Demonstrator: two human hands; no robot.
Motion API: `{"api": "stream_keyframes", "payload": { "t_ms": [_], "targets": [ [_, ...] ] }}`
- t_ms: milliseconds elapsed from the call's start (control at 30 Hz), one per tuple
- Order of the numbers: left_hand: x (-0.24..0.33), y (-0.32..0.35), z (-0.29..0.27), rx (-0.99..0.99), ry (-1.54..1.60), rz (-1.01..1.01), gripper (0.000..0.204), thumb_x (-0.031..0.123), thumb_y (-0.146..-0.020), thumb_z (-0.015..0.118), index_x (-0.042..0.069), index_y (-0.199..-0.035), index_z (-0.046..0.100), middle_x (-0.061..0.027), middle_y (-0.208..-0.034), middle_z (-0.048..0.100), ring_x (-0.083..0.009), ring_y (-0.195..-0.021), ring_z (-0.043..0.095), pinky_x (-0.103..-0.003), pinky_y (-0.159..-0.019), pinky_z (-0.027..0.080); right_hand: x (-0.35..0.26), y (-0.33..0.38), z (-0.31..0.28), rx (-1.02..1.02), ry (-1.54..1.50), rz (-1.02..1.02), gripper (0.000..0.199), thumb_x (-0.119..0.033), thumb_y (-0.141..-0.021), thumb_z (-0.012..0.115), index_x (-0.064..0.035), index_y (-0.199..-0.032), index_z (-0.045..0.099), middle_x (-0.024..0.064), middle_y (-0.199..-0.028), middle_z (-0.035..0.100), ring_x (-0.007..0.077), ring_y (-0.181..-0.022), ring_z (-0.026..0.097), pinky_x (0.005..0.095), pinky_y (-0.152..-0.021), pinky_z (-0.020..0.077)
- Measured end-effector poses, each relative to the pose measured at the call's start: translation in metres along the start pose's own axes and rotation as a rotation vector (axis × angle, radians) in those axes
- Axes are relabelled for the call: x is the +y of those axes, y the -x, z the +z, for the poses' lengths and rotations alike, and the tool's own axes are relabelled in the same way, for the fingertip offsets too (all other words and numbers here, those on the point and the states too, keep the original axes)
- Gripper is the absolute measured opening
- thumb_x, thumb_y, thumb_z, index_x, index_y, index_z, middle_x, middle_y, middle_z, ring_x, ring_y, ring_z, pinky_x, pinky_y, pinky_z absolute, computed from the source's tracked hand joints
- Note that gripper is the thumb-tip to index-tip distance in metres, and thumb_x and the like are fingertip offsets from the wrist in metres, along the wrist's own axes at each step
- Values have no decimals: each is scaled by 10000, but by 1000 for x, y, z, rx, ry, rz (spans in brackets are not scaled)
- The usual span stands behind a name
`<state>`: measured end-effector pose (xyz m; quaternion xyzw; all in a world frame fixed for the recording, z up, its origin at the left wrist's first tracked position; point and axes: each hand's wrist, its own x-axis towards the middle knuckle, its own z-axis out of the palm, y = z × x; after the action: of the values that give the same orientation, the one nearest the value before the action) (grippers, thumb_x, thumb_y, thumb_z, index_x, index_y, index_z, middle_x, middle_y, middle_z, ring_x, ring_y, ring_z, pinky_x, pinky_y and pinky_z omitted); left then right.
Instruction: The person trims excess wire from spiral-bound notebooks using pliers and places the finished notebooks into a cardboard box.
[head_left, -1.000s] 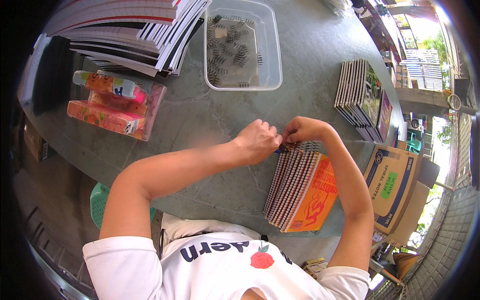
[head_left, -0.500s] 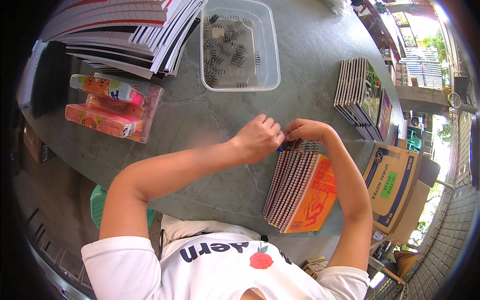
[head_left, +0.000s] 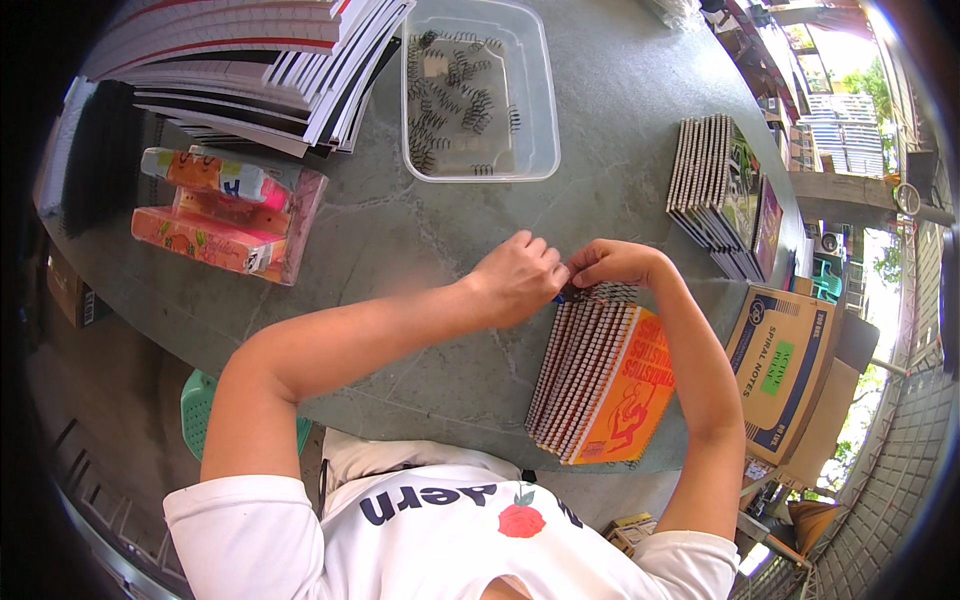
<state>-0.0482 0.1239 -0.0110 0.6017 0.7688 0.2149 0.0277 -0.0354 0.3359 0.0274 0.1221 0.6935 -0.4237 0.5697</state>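
My left hand [head_left: 518,279] is closed with its knuckles up, just beyond the far end of a stack of spiral notebooks [head_left: 603,385]. A small blue bit shows under its fingers, but what they grip is hidden. Fingertip to fingertip with it, my right hand [head_left: 618,264] is curled in a pinch over the stack's far end. Dark wire coils [head_left: 613,292] show just under the right fingers; whether they hold a coil cannot be made out. The notebooks have orange covers and white-and-brown coil edges facing left. They lie near the table's front edge, inside my right forearm.
A clear plastic tub [head_left: 553,120] with loose black coils stands at the far middle of the grey table [head_left: 400,230]. Tall paper stacks [head_left: 240,90] and pink-orange packs [head_left: 225,225] lie left. More spiral notebooks [head_left: 715,190] and a cardboard carton [head_left: 785,370] are on the right.
Both hands stay at the notebooks' far end, with only a very slight shift of the fingers. The notebooks and everything else lie as before.
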Motion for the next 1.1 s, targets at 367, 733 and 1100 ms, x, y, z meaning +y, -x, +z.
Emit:
{"api": "stream_keyframes", "payload": {
  "t_ms": [367, 733, 1100],
  "targets": [
    [-2, 6, -13, 96, -15, -31, 368, 149, -658, 641, 53, -1008, 580, -87, -893, 563, -236, -895, 537, -372, -803, 408, 1, 5, -3, -61, -158, 40, 253, -40, -770, 541, 25, -1003, 615, 25, -935, 617, 117, -863, 545, 245, -827, 419],
    [6, 0, -6, -83, 63, -77, 170, 108, -689, 596, 60, -850, 568, -66, -789, 570, -218, -731, 572, -317, -696, 432, -2, 17, 5, -5, -400, 49, 314, -156, -831, 553, 50, -1065, 585, 101, -1018, 622, 162, -925, 584, 271, -865, 438],
    [10, -6, -24, 173, -124, 41, 292, 151, -692, 634, 34, -954, 582, -70, -881, 569, -230, -895, 535, -413, -840, 398, -10, 26, 11, 116, -494, 80, 282, -180, -864, 523, 50, -1017, 578, 109, -997, 617, 177, -916, 582, 302, -869, 436]
  ]
}}
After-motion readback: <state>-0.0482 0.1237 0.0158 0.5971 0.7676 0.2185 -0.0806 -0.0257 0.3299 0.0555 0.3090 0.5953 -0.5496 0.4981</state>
